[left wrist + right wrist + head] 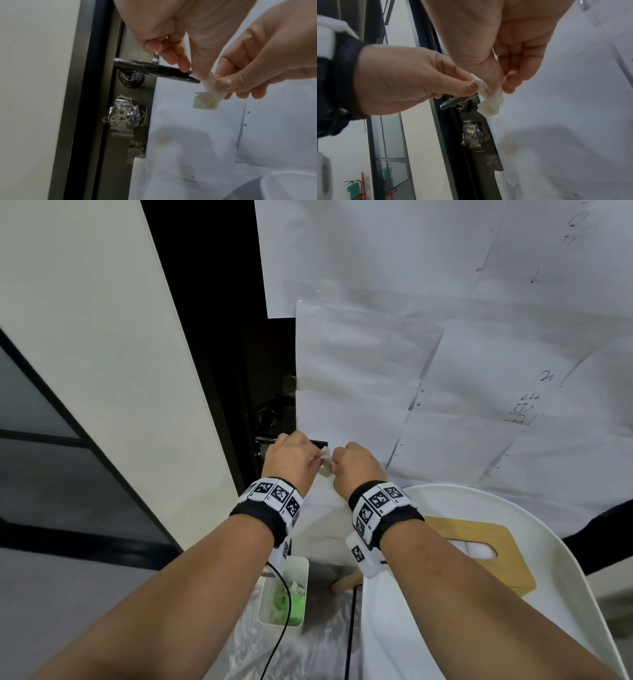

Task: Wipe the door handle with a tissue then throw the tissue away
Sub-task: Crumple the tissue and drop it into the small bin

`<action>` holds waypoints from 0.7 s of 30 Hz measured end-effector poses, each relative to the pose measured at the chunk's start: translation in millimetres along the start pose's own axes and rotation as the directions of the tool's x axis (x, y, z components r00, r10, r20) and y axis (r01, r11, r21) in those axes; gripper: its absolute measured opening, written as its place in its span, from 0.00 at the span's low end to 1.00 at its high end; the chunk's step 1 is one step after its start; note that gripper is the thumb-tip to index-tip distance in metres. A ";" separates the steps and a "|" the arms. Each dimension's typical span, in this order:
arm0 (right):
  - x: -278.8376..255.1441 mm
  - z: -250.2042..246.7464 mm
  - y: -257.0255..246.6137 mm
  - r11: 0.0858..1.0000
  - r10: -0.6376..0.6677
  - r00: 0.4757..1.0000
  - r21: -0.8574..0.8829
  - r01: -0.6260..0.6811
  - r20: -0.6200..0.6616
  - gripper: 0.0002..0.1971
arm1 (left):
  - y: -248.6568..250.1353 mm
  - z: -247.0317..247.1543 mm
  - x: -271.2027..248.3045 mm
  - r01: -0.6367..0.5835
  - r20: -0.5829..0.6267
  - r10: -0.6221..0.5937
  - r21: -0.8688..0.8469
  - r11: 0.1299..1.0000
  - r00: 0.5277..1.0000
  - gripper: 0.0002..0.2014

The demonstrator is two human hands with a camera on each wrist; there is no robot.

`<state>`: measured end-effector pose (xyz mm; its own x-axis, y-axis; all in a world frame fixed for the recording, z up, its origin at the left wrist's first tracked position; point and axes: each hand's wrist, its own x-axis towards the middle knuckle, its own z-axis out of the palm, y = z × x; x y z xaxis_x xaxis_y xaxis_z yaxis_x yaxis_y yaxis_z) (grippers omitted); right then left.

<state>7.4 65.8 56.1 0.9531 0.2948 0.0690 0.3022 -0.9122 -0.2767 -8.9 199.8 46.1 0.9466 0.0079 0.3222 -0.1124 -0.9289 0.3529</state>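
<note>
A small folded white tissue (325, 462) hangs between my two hands, just right of the black lever door handle (154, 70). My left hand (317, 457) pinches the tissue's upper end, fingers curled right at the handle's free tip. My right hand (334, 463) pinches the tissue a little lower, beside the left. In the right wrist view the tissue (489, 100) droops below both sets of fingertips, in front of the handle (453, 102). The tissue is not touching the lever. The handle's lock plate is mostly hidden in the head view.
White paper sheets (411, 354) cover the door. Crumpled clear tape (126, 116) sits under the handle. On the floor below stands a white bin (298, 559) with green waste and tissues. A white chair (548, 542) on the right carries a wooden tissue box (445, 529).
</note>
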 end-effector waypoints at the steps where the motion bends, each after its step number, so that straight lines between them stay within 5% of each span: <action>1: -1.6 3.6 0.2 1.000 0.007 1.000 0.007 -0.007 0.011 0.07 | -0.8 1.7 -4.2 0.014 0.006 -0.014 -0.003 1.000 1.000 0.09; 21: -46.2 116.6 -80.0 0.950 0.165 0.975 0.243 -0.199 0.150 0.11 | -120.2 32.5 -85.1 0.172 0.294 -0.090 -0.267 0.948 0.952 0.04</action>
<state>-63.0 158.3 -36.7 0.9761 0.1793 -0.1226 0.0932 -0.8557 -0.5090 -66.2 298.7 -52.3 0.9997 -0.0175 0.0164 -0.0239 -0.7804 0.6248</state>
